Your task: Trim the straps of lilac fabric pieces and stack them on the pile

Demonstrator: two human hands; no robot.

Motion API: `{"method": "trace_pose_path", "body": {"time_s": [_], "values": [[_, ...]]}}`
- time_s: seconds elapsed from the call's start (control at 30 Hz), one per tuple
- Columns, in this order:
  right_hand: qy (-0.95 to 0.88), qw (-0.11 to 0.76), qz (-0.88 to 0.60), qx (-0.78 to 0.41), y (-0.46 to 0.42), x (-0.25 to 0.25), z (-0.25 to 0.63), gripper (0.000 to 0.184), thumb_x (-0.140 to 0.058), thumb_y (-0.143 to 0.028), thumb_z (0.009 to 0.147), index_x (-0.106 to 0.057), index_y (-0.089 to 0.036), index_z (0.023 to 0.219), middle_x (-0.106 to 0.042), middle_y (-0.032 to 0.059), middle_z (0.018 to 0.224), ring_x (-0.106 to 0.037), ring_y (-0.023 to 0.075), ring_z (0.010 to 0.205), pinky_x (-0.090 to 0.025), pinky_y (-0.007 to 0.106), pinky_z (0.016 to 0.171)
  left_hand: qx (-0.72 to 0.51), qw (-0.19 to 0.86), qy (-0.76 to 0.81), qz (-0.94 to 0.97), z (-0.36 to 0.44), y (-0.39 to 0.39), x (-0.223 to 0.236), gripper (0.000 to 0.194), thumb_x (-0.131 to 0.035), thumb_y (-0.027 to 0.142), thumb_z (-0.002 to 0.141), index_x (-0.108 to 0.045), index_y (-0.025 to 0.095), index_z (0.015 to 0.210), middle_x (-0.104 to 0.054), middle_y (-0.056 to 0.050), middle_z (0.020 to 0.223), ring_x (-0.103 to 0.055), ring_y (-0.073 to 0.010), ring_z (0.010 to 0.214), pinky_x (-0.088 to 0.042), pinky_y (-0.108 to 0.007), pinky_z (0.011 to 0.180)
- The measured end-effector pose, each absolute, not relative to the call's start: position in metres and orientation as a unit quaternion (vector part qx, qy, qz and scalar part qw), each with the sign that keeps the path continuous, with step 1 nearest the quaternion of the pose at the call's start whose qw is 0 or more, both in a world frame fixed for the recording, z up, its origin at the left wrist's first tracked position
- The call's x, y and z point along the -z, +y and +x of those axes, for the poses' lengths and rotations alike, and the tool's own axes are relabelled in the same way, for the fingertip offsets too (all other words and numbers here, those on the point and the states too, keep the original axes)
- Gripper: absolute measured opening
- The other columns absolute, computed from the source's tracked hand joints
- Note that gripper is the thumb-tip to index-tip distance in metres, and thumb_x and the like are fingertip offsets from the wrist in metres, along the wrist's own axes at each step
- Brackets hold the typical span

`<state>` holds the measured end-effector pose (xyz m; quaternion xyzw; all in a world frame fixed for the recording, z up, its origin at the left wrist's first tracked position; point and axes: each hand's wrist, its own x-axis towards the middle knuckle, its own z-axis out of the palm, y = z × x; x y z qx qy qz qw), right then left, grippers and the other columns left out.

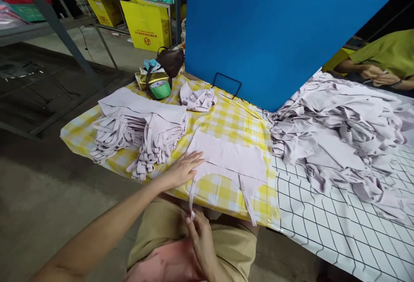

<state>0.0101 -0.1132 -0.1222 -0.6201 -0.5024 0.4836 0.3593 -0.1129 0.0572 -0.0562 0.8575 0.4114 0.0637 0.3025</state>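
A pale lilac strappy top lies flat on the yellow checked cloth, its two straps pointing toward me. Fingers stretched out, my left hand rests on the left side of the top. Below the table edge my right hand pinches the end of the left strap, which is pulled straight. The right strap hangs loose near the table's front edge. To the left, a neat stack of similar tops has its many straps bunched toward me.
A large loose heap of lilac garments covers the right side. A blue board stands behind the cloth. At the back are a crumpled lilac piece, a green tape roll and a dark bag. Another person's hands are at far right.
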Motion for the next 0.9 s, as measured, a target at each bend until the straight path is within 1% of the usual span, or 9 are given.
{"method": "trace_pose_path", "body": {"time_s": [0.13,0.2,0.3,0.4,0.53,0.6,0.7,0.8,0.9], "values": [[-0.398,0.356,-0.635,-0.558,-0.155,0.111,0.038,0.043,-0.053,-0.059,0.077,-0.058,-0.019,0.065,-0.055,0.0005,0.061,-0.049,0.0139,0.060,-0.040,0.024,0.058,-0.075,0.299,0.408,0.860,-0.114,0.056,0.057,0.052,-0.038,0.015,0.085,-0.036,0.023,0.136,-0.023,-0.002,0.149,-0.016,-0.0160,0.138,-0.011,-0.040,0.113],[-0.302,0.367,-0.610,-0.634,-0.168,0.108,0.050,0.049,-0.056,-0.067,0.069,-0.050,-0.020,0.060,-0.042,-0.0054,0.046,-0.037,0.0082,0.042,-0.031,0.020,0.042,-0.082,0.294,0.405,0.862,-0.115,0.056,0.058,0.052,-0.038,0.016,0.085,-0.036,0.024,0.137,-0.023,-0.002,0.149,-0.015,-0.0154,0.138,-0.010,-0.039,0.113],[-0.176,0.376,-0.549,-0.725,-0.173,0.104,0.058,0.051,-0.065,-0.069,0.058,-0.045,-0.023,0.067,-0.018,-0.0150,0.036,-0.011,0.0030,0.030,-0.013,0.017,0.030,-0.090,0.285,0.400,0.866,-0.115,0.056,0.062,0.052,-0.039,0.017,0.085,-0.036,0.024,0.136,-0.023,-0.001,0.149,-0.016,-0.0154,0.138,-0.010,-0.038,0.113],[-0.133,0.388,-0.522,-0.748,-0.168,0.097,0.059,0.050,-0.068,-0.065,0.060,-0.050,-0.022,0.078,-0.016,-0.0168,0.038,-0.005,0.0014,0.030,-0.008,0.015,0.029,-0.088,0.283,0.399,0.868,-0.115,0.057,0.065,0.051,-0.039,0.018,0.086,-0.036,0.024,0.136,-0.023,-0.001,0.149,-0.017,-0.0161,0.137,-0.010,-0.039,0.113],[-0.137,0.371,-0.480,-0.783,-0.160,0.088,0.053,0.048,-0.058,-0.064,0.071,-0.058,-0.016,0.072,-0.036,-0.0100,0.042,-0.014,0.0003,0.029,-0.010,0.015,0.029,-0.084,0.289,0.397,0.867,-0.115,0.058,0.066,0.052,-0.038,0.017,0.086,-0.034,0.023,0.137,-0.022,-0.002,0.149,-0.017,-0.0160,0.138,-0.010,-0.038,0.113],[-0.136,0.358,-0.457,-0.803,-0.157,0.087,0.050,0.052,-0.054,-0.064,0.074,-0.061,-0.013,0.065,-0.049,-0.0027,0.048,-0.034,0.0034,0.034,-0.024,0.015,0.033,-0.089,0.286,0.405,0.864,-0.115,0.057,0.065,0.053,-0.036,0.014,0.085,-0.034,0.022,0.138,-0.023,-0.003,0.149,-0.018,-0.0160,0.137,-0.012,-0.038,0.113],[-0.129,0.350,-0.465,-0.803,-0.152,0.090,0.048,0.050,-0.058,-0.062,0.072,-0.068,-0.013,0.080,-0.065,0.0073,0.077,-0.058,0.0133,0.069,-0.043,0.021,0.060,-0.137,0.254,0.408,0.866,-0.116,0.048,0.061,0.055,-0.034,0.008,0.082,-0.035,0.018,0.136,-0.028,-0.005,0.147,-0.021,-0.0163,0.136,-0.015,-0.038,0.113],[-0.150,0.340,-0.489,-0.789,-0.144,0.092,0.050,0.040,-0.063,-0.048,0.076,-0.066,-0.018,0.101,-0.065,0.0069,0.101,-0.057,0.0180,0.094,-0.041,0.026,0.080,-0.242,0.212,0.397,0.859,-0.121,0.024,0.053,0.049,-0.030,0.005,0.082,-0.045,0.015,0.128,-0.044,-0.008,0.137,-0.034,-0.0183,0.130,-0.024,-0.038,0.110],[-0.184,0.348,-0.476,-0.787,-0.134,0.089,0.049,0.026,-0.063,-0.039,0.078,-0.066,-0.018,0.093,-0.063,0.0035,0.086,-0.056,0.0168,0.084,-0.040,0.028,0.082,-0.352,0.224,0.416,0.808,-0.123,-0.017,0.051,0.036,-0.029,0.011,0.087,-0.058,0.017,0.107,-0.065,-0.009,0.102,-0.057,-0.0183,0.102,-0.042,-0.034,0.092]]}}
